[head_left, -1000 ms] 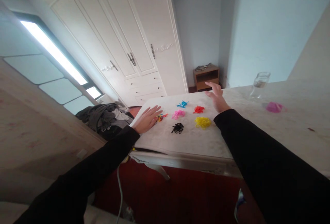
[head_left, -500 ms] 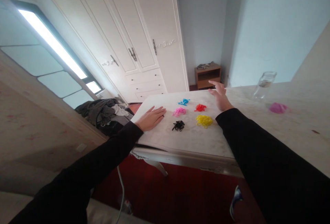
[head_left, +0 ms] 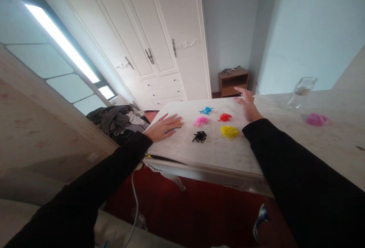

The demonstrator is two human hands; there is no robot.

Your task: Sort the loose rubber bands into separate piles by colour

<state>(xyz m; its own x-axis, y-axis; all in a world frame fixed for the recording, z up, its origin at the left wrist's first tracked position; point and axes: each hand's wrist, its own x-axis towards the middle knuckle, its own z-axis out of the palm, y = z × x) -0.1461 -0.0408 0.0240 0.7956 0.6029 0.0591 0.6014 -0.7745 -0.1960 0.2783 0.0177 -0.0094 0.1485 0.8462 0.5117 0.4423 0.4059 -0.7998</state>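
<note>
My left hand [head_left: 163, 127] lies palm down at the left end of the white table [head_left: 213, 156], fingers spread. Small orange and blue bits show between and beside its fingers; most of what is under the palm is hidden. My right hand [head_left: 246, 104] is held near the far edge, fingers apart and holding nothing. Between the hands are small piles of what look like rubber bands: blue ones [head_left: 206, 110], pink ones [head_left: 201, 121], red ones [head_left: 225, 117], black ones [head_left: 199, 137] and yellow ones [head_left: 229, 132].
To the right stand a clear glass bottle [head_left: 302, 92] and a purple-pink item [head_left: 317, 119]. Dark clothes [head_left: 114, 122] are heaped beyond the table's left end. A pale cable [head_left: 135, 198] hangs below the near edge. A wooden nightstand [head_left: 234, 82] stands behind.
My left hand's fingers have spread wider, and coloured bits now show between them. My right hand keeps nearly the same pose. The view has shifted slightly.
</note>
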